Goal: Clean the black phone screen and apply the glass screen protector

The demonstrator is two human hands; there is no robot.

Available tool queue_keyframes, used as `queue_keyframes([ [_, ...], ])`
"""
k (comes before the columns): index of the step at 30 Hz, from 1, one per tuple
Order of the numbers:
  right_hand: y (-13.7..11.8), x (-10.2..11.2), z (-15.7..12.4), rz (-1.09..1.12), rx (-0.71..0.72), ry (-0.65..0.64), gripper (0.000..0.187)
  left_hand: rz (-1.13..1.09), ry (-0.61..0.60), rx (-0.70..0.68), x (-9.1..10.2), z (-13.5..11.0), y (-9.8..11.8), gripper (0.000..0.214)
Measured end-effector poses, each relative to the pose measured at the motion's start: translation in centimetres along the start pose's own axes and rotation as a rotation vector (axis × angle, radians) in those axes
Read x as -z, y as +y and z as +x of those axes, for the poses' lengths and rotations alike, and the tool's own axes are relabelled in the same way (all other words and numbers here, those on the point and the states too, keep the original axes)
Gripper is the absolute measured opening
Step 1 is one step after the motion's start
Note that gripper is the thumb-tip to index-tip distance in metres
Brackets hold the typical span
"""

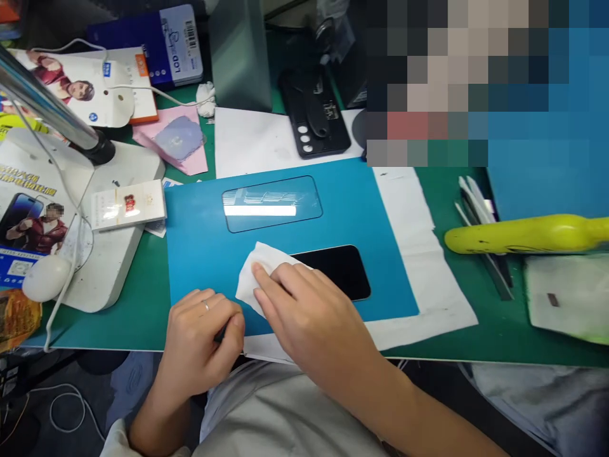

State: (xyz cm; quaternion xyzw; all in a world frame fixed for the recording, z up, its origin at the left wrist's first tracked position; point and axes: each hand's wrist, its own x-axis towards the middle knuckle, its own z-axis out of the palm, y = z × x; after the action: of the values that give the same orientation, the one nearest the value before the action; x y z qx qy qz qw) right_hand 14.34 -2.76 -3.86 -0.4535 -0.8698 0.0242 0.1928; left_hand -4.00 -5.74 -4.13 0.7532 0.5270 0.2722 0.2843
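A black phone (340, 270) lies screen up on the blue mat (209, 254). My right hand (304, 311) presses a white wipe (252, 279) flat onto the phone's left end, fingers stretched out over it. Beside it, my left hand (202, 327) is curled at the phone's near left corner, pinching its edge; a ring shows on one finger. A clear screen protector (272, 203) lies on the mat just beyond the phone.
A yellow bottle (523, 235) lies on its side at the right, over metal tools (480, 209). A black phone case (314, 114) rests at the back. Lamp base (118, 241), small white box (127, 204) and product packs stand left. White cloth (566, 304) at right.
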Motion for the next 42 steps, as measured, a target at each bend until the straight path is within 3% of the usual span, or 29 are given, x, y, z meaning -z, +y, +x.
queue_keyframes([
  [5, 0.2, 0.6, -1.9, 0.023, -0.036, -0.001, 0.029, 0.019, -0.006, -0.009, 0.2, 0.2, -0.2, 0.026],
  [13, 6.2, 3.9, -6.2, 0.097, -0.126, -0.051, 0.028, 0.068, -0.003, -0.019, 0.2, 0.3, -0.3, 0.025],
  [17, 7.4, 4.4, -7.4, 0.119, -0.120, -0.022, 0.026, 0.084, 0.007, -0.013, 0.1, 0.4, 0.0, 0.026],
  [25, 6.7, 4.3, -8.2, 0.174, -0.012, 0.145, 0.027, 0.054, 0.001, -0.004, 0.1, 0.4, 0.3, 0.027],
  [34, 5.2, 2.6, -8.1, 0.076, 0.073, -0.065, 0.040, 0.015, 0.007, 0.014, -0.2, 0.4, 0.4, 0.025],
  [42, 4.3, 2.7, -6.4, 0.022, 0.080, -0.119, 0.038, 0.003, 0.004, 0.021, -0.1, 0.2, 0.5, 0.022],
])
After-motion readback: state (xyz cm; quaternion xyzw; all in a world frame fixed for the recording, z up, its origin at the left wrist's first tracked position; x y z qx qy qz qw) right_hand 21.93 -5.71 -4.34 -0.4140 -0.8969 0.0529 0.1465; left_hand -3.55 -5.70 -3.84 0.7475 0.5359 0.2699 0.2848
